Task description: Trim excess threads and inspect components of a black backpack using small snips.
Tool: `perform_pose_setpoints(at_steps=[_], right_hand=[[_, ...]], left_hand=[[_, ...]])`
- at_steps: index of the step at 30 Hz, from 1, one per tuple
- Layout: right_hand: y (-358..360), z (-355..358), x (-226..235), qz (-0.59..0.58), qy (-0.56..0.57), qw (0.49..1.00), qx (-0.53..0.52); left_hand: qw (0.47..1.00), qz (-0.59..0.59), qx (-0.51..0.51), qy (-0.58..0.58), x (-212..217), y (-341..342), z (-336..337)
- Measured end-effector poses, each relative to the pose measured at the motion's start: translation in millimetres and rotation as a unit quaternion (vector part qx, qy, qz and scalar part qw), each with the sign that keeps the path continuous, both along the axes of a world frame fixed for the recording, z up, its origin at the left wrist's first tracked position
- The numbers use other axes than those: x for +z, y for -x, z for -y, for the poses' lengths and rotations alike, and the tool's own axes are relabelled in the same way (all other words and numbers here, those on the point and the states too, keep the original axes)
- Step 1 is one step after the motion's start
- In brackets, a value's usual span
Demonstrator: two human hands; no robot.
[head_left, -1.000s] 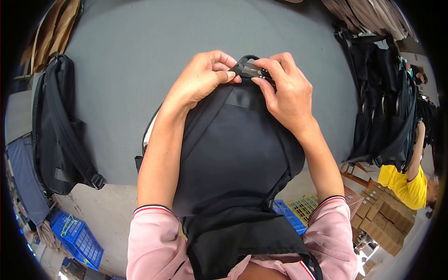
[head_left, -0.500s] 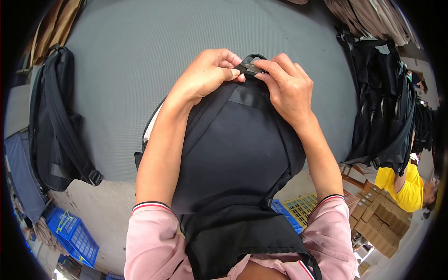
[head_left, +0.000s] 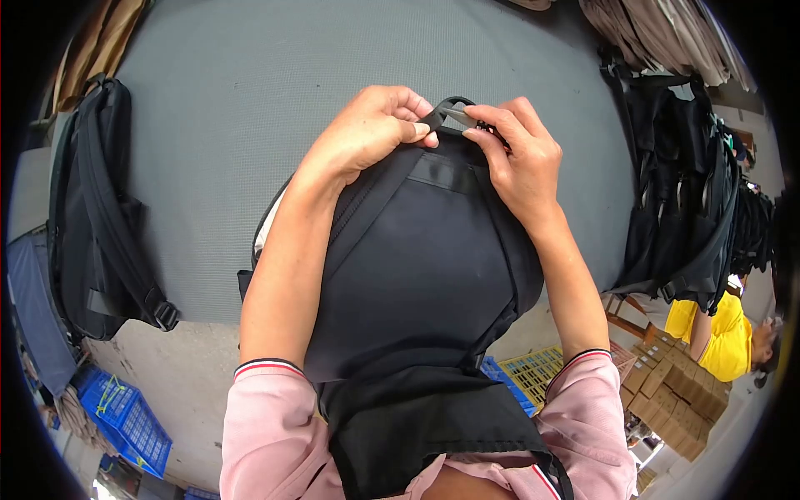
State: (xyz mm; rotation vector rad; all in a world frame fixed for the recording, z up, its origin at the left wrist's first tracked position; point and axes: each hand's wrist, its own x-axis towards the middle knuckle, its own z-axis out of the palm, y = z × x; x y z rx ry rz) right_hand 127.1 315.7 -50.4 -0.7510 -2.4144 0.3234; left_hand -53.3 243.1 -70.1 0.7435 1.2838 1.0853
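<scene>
A black backpack [head_left: 408, 258] lies on the grey table before me, its top end pointing away. At that end my left hand [head_left: 371, 133] pinches the black carry loop [head_left: 440, 114] between thumb and fingers, holding it raised. My right hand [head_left: 527, 158] grips what look like small thread snips [head_left: 458, 117]: a grey metal blade and a dark handle show between thumb and forefinger. The blade lies against or very close to the loop; actual contact is hard to make out. My fingers cover most of the handle.
The ribbed grey table [head_left: 217, 167] carries another black backpack [head_left: 92, 217] at left and a pile of black bags [head_left: 675, 183] at right. Below are a blue crate [head_left: 125, 421], a yellow crate [head_left: 533, 373] and cardboard boxes [head_left: 675, 392]. A person in yellow [head_left: 723, 337] is at far right.
My right hand has shifted slightly to the right, drawing the snips back a little, so more of their dark handle shows. My left hand keeps its pinch on the loop, which now stands more open.
</scene>
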Motion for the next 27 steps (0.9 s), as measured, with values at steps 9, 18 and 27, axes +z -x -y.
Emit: perform_pose_setpoints(at_steps=[9, 18, 27], right_hand=[[2.9, 1.2, -0.3, 0.024, -0.018, 1.0, -0.003], [19.3, 2.1, 19.7, -0.083, 0.165, 0.982, -0.026], [21.5, -1.1, -3.6, -0.068, 0.317, 0.945, -0.053]], left_hand=[[1.0, 0.004, 0.01, -0.006, 0.0, -0.5, -0.7], [0.951, -0.301, 0.037, -0.059, -4.7, -17.1, -0.1], [0.993, 0.069, -0.001, -0.097, -7.3, 21.1, 11.4]])
